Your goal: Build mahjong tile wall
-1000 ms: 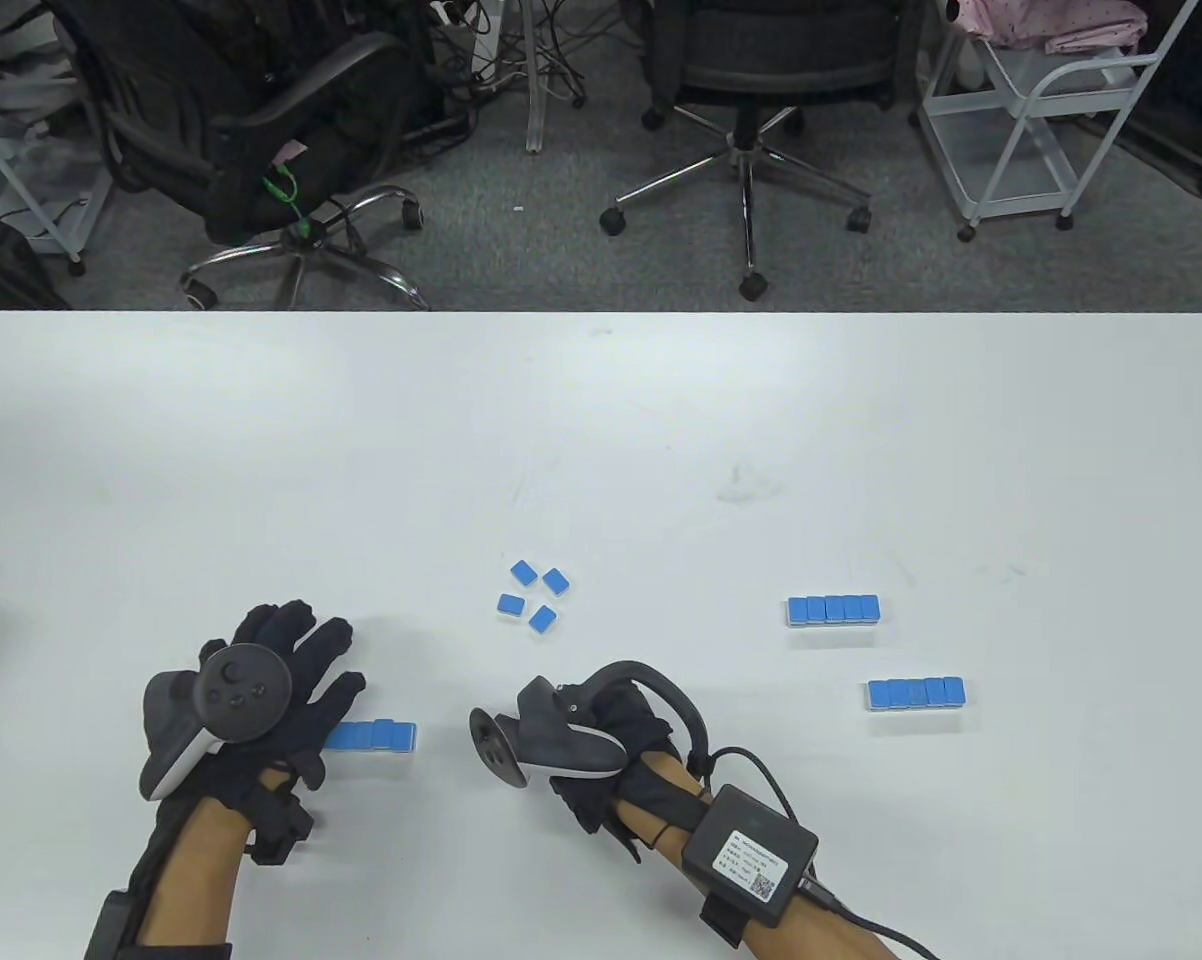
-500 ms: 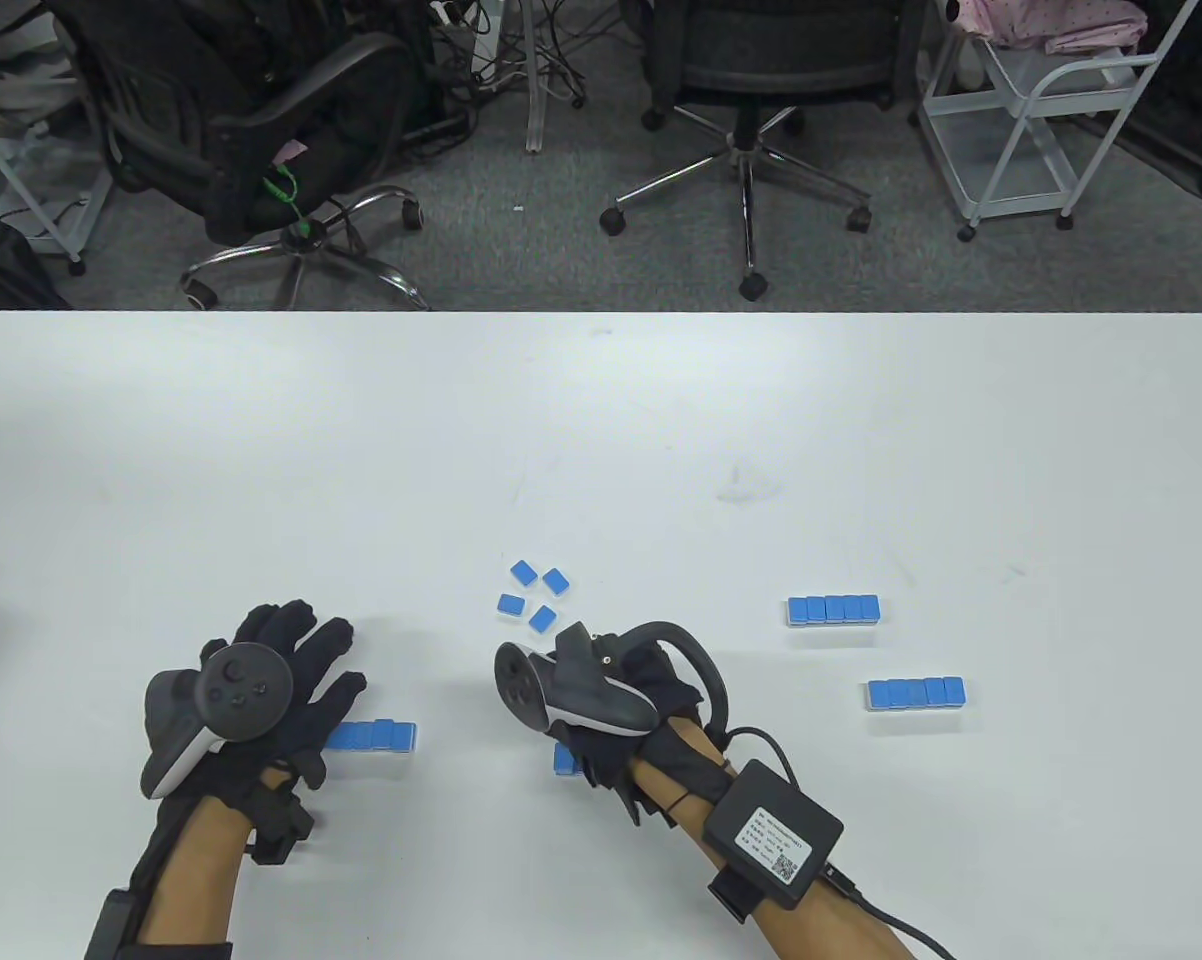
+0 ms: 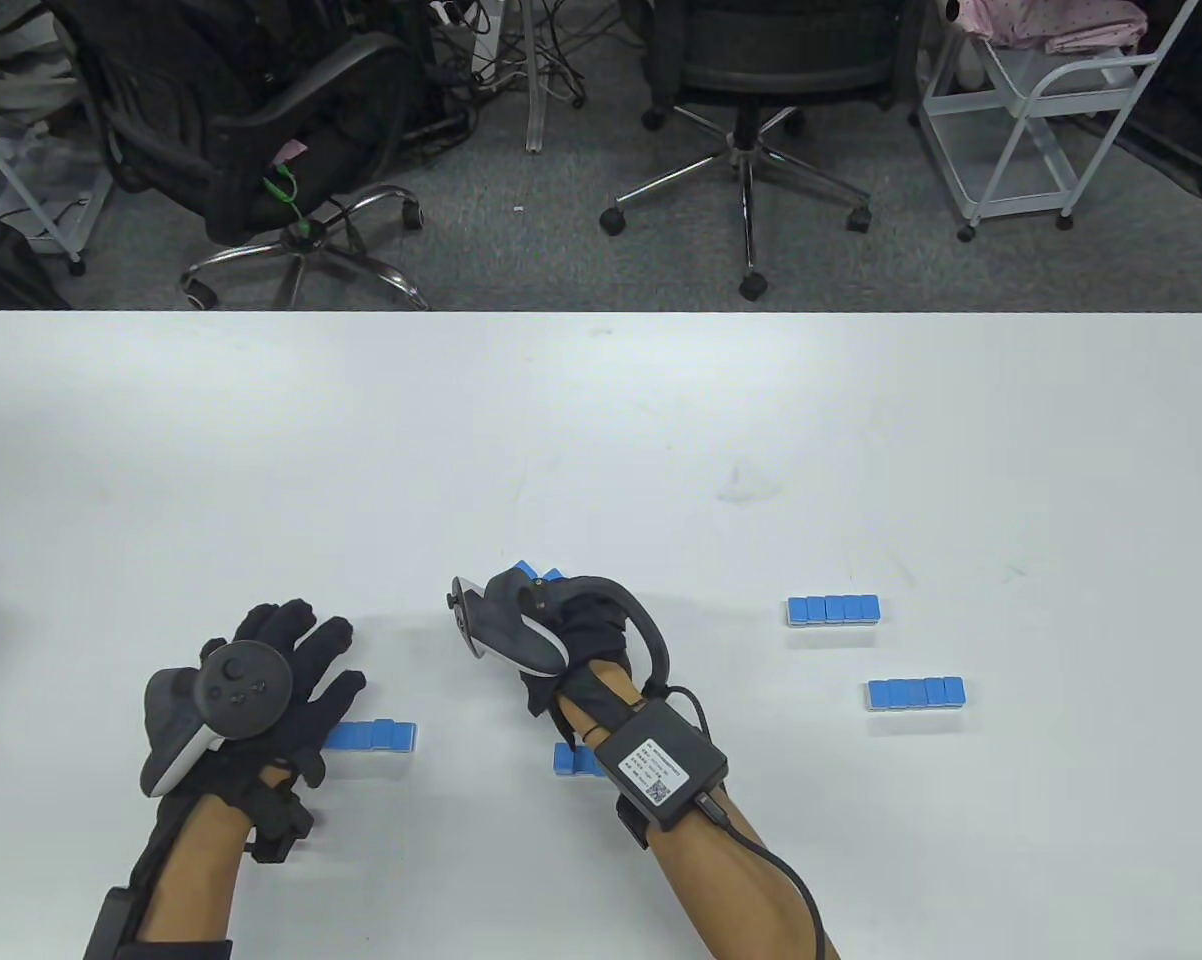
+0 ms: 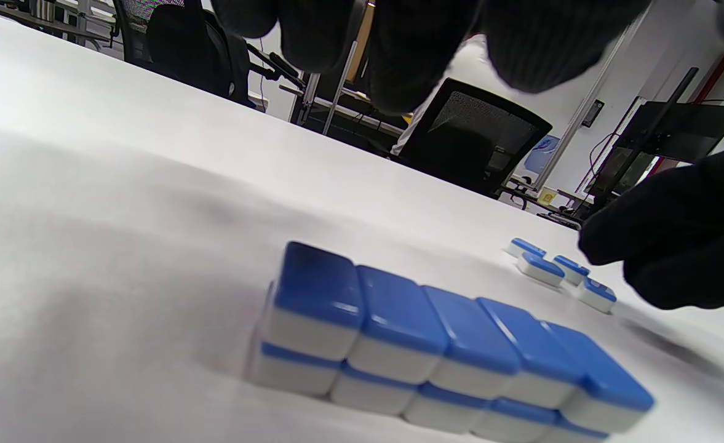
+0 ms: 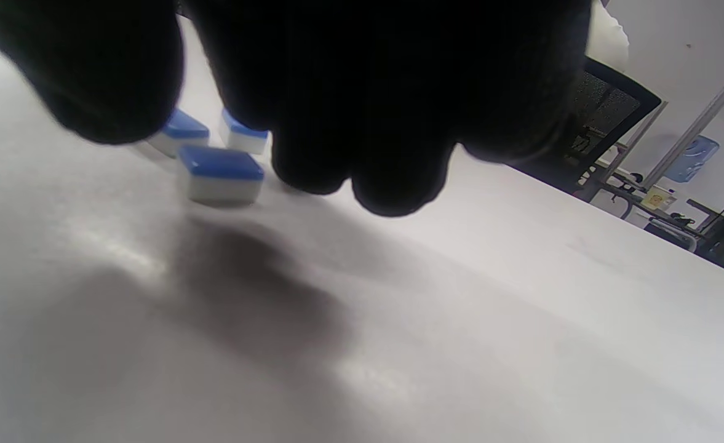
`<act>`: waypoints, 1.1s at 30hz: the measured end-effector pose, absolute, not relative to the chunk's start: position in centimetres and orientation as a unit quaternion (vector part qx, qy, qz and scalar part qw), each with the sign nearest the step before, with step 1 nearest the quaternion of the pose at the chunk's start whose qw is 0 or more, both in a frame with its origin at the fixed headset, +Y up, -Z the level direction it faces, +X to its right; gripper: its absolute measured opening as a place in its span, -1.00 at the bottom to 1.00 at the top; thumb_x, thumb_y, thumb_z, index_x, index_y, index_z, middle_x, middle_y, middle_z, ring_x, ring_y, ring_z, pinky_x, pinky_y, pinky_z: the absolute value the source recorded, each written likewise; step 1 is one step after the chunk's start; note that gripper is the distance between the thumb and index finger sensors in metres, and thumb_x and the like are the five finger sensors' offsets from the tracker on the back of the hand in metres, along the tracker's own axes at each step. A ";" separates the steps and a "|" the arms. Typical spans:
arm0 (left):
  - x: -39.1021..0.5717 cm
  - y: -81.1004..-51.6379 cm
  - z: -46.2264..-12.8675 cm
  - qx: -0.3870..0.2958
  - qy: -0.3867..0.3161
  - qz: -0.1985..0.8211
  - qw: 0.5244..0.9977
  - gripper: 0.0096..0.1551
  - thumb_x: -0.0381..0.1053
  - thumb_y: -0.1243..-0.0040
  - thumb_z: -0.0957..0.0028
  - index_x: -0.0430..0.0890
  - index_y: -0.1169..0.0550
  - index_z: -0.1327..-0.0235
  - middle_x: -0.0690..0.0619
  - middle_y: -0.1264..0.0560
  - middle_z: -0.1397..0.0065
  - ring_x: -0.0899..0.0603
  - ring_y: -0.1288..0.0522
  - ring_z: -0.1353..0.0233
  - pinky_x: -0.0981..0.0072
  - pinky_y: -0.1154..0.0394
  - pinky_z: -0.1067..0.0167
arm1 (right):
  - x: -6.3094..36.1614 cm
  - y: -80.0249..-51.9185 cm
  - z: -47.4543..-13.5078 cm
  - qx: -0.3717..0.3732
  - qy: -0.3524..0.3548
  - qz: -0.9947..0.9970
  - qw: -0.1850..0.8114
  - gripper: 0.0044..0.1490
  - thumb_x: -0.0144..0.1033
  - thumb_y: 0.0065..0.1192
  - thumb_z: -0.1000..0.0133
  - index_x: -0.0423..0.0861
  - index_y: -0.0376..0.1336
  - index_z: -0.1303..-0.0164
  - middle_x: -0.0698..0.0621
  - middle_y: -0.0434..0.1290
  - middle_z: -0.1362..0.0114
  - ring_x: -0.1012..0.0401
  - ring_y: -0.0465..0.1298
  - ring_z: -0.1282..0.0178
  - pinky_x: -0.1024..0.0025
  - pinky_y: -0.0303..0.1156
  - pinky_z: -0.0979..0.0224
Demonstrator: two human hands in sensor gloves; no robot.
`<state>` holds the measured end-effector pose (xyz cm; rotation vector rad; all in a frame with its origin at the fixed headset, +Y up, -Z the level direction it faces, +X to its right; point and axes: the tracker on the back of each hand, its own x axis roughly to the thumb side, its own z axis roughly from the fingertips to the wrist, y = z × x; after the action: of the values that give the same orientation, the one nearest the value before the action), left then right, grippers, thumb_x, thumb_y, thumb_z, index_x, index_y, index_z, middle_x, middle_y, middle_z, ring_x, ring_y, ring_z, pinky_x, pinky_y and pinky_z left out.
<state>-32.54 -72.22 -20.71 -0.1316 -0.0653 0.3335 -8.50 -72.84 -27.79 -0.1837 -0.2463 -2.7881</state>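
The right hand has moved toward 12 o'clock over the loose tiles, fingers relaxed, holding nothing; the left hand stays flat.

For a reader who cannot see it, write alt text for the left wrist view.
A two-layer wall of blue-backed mahjong tiles, five long, stands on a white table under the gloved left hand's fingertips. Beyond it, the right hand reaches four loose tiles.
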 end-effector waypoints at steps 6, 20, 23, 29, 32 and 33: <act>-32.6 -72.2 -20.8 -0.064 -0.033 0.167 0.983 -0.26 0.35 -0.04 -0.06 0.17 -0.35 -0.55 0.00 -0.04 -0.74 -0.28 0.09 -0.72 -0.49 0.18 -0.49 | -9.1 -73.9 -28.1 -0.054 -0.069 -0.980 0.178 -0.32 0.06 0.34 0.14 0.05 0.36 -0.18 0.09 0.65 -0.14 0.09 0.68 -0.09 0.02 0.54 -0.24; -32.5 -72.1 -20.7 -0.062 -0.036 0.166 0.983 -0.26 0.35 -0.04 -0.06 0.17 -0.35 -0.55 0.00 -0.04 -0.74 -0.28 0.09 -0.72 -0.49 0.18 -0.49 | -7.9 -74.3 -28.0 -0.062 -0.146 -0.976 0.150 -0.30 -0.07 0.61 0.26 -0.01 0.40 -0.08 0.05 0.66 -0.09 0.08 0.71 -0.03 0.03 0.60 -0.13; -32.6 -72.1 -20.6 -0.061 -0.036 0.167 0.983 -0.26 0.35 -0.04 -0.06 0.17 -0.35 -0.54 0.00 -0.04 -0.74 -0.28 0.09 -0.71 -0.49 0.18 -0.49 | -6.6 -74.2 -27.9 -0.076 -0.156 -0.973 0.150 -0.28 0.00 0.60 0.27 -0.02 0.40 -0.06 0.05 0.66 -0.05 0.10 0.72 0.02 0.06 0.62 -0.09; -32.5 -72.1 -20.6 -0.058 -0.038 0.166 0.984 -0.26 0.35 -0.04 -0.06 0.17 -0.35 -0.55 0.00 -0.04 -0.74 -0.28 0.09 -0.72 -0.49 0.18 -0.49 | -2.6 -72.1 -24.7 -0.111 -0.172 -0.977 0.063 -0.24 -0.04 0.61 0.28 -0.07 0.39 -0.09 0.01 0.66 -0.06 0.07 0.72 0.03 0.04 0.61 -0.08; -32.5 -72.1 -20.7 -0.059 -0.037 0.166 0.984 -0.26 0.35 -0.04 -0.06 0.17 -0.35 -0.55 0.00 -0.04 -0.74 -0.28 0.09 -0.71 -0.49 0.18 -0.49 | -1.7 -71.6 -22.2 -0.135 -0.163 -0.976 0.049 -0.24 -0.05 0.61 0.28 -0.08 0.39 -0.10 0.01 0.66 -0.06 0.07 0.72 0.04 0.04 0.61 -0.08; -32.5 -72.2 -20.8 -0.060 -0.037 0.166 0.984 -0.26 0.35 -0.04 -0.06 0.17 -0.35 -0.55 0.00 -0.04 -0.74 -0.28 0.09 -0.72 -0.49 0.18 -0.49 | -1.6 -71.6 -21.6 -0.141 -0.160 -0.976 0.052 -0.23 -0.04 0.61 0.29 -0.08 0.39 -0.10 0.01 0.67 -0.06 0.07 0.72 0.04 0.04 0.61 -0.08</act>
<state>-32.47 -72.15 -20.78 -0.1203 -0.0748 0.3347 -1.64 -71.64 -21.63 -0.4284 -0.4863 -2.9674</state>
